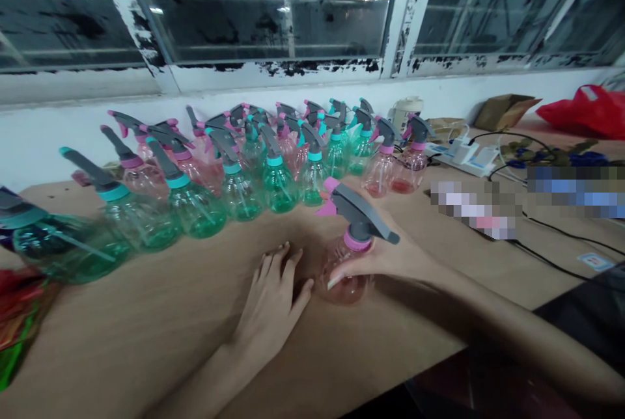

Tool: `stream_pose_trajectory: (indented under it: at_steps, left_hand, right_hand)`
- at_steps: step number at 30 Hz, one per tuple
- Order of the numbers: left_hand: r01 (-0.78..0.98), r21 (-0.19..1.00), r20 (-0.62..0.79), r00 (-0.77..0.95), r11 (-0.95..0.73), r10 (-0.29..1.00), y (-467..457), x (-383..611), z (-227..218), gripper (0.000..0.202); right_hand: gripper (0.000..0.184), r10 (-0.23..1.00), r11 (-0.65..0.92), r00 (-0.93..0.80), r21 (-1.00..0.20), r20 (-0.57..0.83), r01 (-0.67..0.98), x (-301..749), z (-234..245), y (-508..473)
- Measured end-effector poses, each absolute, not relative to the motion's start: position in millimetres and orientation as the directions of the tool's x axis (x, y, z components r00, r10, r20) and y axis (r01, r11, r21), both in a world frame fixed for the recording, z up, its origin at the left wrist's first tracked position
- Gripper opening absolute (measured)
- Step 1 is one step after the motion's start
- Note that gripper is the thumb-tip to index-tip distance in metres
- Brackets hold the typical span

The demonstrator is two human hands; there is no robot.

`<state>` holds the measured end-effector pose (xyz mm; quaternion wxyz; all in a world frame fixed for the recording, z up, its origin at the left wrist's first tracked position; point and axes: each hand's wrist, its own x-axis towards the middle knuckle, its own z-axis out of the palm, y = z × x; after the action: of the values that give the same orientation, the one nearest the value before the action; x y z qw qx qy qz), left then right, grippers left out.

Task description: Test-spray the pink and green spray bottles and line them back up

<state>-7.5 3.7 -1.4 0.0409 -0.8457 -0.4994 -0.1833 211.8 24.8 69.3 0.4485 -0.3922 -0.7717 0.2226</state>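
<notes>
Head view: my right hand wraps the pink spray bottle on the table; my left hand rests flat, fingers spread, beside it.

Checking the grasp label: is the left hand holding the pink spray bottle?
No: the left hand lies flat on the table beside the pink spray bottle, which the right hand grips.

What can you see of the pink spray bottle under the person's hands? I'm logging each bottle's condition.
The pink spray bottle is a round, clear pink-tinted plastic body with a pink collar and a grey trigger head with a pink nozzle tip. It stands upright on the wooden table, apart from the rows behind. The right hand grips its neck; the left hand lies flat beside it.
</notes>
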Motion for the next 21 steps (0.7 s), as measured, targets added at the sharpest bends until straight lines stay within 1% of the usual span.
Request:
stream_pose_trajectory:
  at_steps: [2,4,6,8,10,12,14,16,18,20,21]
  left_hand:
    - [0.860,0.113,0.356,0.433,-0.498,0.829,5,-7,-2,0.042]
    - [0.860,0.115,0.353,0.433,-0.498,0.829,6,-7,-3,0.042]
    - [0.861,0.117,0.348,0.432,-0.496,0.832,6,-7,-3,0.041]
    - [0.866,0.116,0.344,0.425,-0.487,0.837,5,-7,-3,0.040]
    - [0.868,0.116,0.336,0.423,-0.483,0.842,4,-7,-3,0.040]
    - [0.868,0.124,0.327,0.422,-0.481,0.845,4,-7,-2,0.041]
    - [0.867,0.137,0.328,0.416,-0.479,0.848,4,-7,-2,0.041]
    - [0.866,0.146,0.336,0.411,-0.478,0.848,4,-6,-1,0.040]
    - [0.862,0.148,0.341,0.415,-0.484,0.844,5,-6,-1,0.039]
    - [0.858,0.144,0.345,0.424,-0.494,0.837,5,-6,-2,0.039]
    - [0.856,0.141,0.349,0.427,-0.497,0.834,6,-6,-2,0.039]
  right_hand:
    - [0.109,0.801,0.599,-0.278,-0.701,0.531,0.387,217,66,23]
    - [0.106,0.801,0.598,-0.275,-0.701,0.531,0.389,221,64,18]
    - [0.093,0.814,0.579,-0.276,-0.686,0.510,0.440,223,63,10]
    - [0.075,0.830,0.556,-0.286,-0.664,0.479,0.500,222,62,2]
    - [0.059,0.842,0.538,-0.296,-0.659,0.451,0.526,222,61,-5]
    - [0.052,0.862,0.506,-0.284,-0.670,0.421,0.543,225,61,-6]
    - [0.052,0.884,0.460,-0.234,-0.660,0.405,0.594,232,61,-2]
    - [0.054,0.887,0.422,-0.170,-0.602,0.430,0.677,241,62,9]
    - [0.053,0.871,0.389,-0.129,-0.505,0.475,0.770,250,63,25]
    - [0.046,0.867,0.296,-0.075,-0.387,0.492,0.873,255,65,45]
    - [0.044,0.874,0.236,-0.040,-0.351,0.484,0.906,256,66,55]
